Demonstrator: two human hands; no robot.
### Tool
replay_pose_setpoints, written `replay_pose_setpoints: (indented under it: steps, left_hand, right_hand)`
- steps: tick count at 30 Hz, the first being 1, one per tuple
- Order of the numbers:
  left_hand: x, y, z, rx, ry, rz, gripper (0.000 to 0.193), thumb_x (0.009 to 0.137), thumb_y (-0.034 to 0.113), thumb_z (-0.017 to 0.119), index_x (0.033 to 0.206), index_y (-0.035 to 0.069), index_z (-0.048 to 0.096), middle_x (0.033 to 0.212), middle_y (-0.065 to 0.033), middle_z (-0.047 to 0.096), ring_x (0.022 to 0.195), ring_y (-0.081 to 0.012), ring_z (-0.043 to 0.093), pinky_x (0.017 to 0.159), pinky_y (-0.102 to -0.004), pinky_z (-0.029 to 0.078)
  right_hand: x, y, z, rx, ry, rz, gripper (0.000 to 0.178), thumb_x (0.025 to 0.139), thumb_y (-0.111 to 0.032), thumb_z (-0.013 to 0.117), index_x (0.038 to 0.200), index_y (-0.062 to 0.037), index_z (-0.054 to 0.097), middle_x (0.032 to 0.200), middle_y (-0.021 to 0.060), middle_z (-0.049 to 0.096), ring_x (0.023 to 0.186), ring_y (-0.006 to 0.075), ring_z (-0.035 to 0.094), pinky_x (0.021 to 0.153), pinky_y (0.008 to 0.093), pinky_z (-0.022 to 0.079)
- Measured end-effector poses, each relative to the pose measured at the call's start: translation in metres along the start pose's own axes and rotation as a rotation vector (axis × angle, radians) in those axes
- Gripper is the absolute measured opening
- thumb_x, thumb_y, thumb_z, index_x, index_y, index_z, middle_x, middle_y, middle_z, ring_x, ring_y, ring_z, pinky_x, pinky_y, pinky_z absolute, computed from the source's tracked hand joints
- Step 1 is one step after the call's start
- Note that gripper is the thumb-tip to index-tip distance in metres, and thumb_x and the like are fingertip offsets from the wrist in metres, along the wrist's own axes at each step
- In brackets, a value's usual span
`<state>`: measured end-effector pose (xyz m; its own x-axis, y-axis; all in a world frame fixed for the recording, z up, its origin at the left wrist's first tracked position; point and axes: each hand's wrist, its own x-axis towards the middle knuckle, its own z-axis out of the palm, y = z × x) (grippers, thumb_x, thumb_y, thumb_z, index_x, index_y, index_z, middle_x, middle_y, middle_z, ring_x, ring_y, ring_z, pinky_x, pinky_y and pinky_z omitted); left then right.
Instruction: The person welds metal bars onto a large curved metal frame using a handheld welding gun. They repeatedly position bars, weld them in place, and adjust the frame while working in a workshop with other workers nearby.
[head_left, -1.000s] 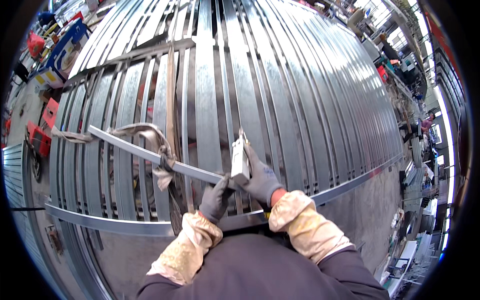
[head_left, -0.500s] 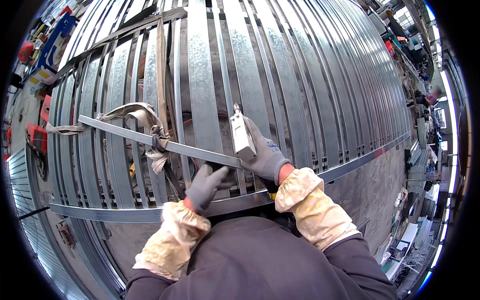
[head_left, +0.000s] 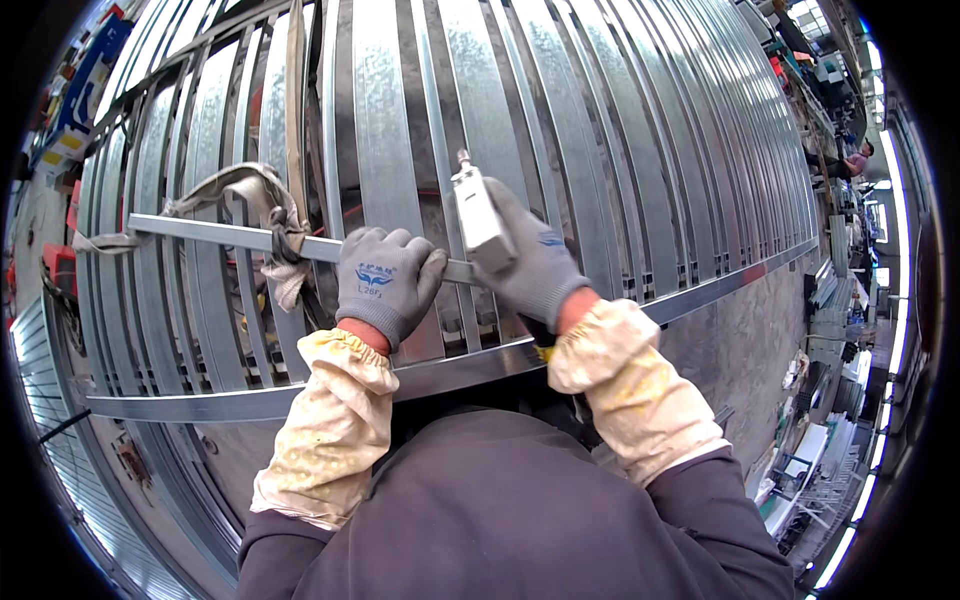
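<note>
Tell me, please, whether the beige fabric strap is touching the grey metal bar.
Touching: the head view shows the beige fabric strap bunched over the grey metal bar, covering a short section.

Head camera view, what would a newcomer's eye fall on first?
Likely the shiny silvery metal slats spanning the upper half. Toward their near edge, the left grey-gloved hand curls over a slim grey metal bar, crossed by a knotted beige cloth strap. At centre, the right grey-gloved hand holds a pale box-shaped tool.
</note>
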<state>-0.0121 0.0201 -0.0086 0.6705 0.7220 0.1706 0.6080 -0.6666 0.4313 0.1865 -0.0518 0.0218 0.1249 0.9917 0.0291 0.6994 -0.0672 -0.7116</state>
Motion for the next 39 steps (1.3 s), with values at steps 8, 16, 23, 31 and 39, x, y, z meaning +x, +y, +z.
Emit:
replay_pose_setpoints:
  steps: [8,16,23,31,39]
  left_hand:
    - [-0.012,0.004,0.007,-0.017,0.104,-0.072,0.024,0.093,0.031,0.060,0.079,0.014,0.070,0.081,-0.0048,0.063,0.087,-0.0278,0.060,0.098,-0.0441,0.041]
    - [-0.012,0.013,0.007,0.035,0.089,-0.116,0.020,0.091,0.029,0.061,0.084,0.013,0.071,0.085,-0.0045,0.063,0.092,-0.0280,0.060,0.104,-0.0448,0.039]
    - [-0.004,0.016,-0.004,-0.016,-0.027,-0.130,0.019,0.090,0.030,0.064,0.088,0.013,0.073,0.087,-0.0039,0.066,0.096,-0.0273,0.061,0.105,-0.0430,0.040]
    - [0.024,0.011,-0.023,-0.120,-0.319,-0.088,0.033,0.092,0.034,0.061,0.116,0.016,0.074,0.106,-0.0048,0.071,0.108,-0.0269,0.062,0.106,-0.0425,0.040]
    - [0.018,-0.020,-0.032,-0.281,-0.402,-0.170,0.041,0.094,0.033,0.055,0.123,0.009,0.070,0.118,-0.0107,0.071,0.113,-0.0318,0.063,0.106,-0.0441,0.041]
  right_hand:
    - [-0.087,-0.008,-0.176,0.247,0.146,0.531,0.036,0.096,-0.033,0.066,0.112,-0.0010,0.059,0.075,0.0021,0.062,0.060,0.0078,0.058,0.051,0.0214,0.045]
    - [-0.084,-0.021,-0.428,0.209,0.134,0.096,0.082,0.099,-0.053,0.056,0.150,0.0053,0.029,0.121,0.0124,0.049,0.056,0.0035,0.046,0.040,0.0173,0.034]
    - [-0.044,0.020,-0.457,0.242,-0.118,-0.092,0.068,0.096,-0.041,0.063,0.142,0.0036,0.041,0.120,0.0163,0.058,0.082,0.0161,0.060,0.064,0.0286,0.050]
    - [0.063,-0.003,-0.247,0.308,-1.475,-0.023,0.082,0.084,-0.040,0.084,0.140,0.0076,0.047,0.115,0.0178,0.069,0.105,0.0228,0.070,0.088,0.0370,0.058]
    - [0.078,0.014,-0.114,0.615,-1.408,-0.126,0.068,0.094,-0.026,0.073,0.148,0.0025,0.043,0.144,0.0210,0.053,0.098,0.0269,0.072,0.082,0.0354,0.059]
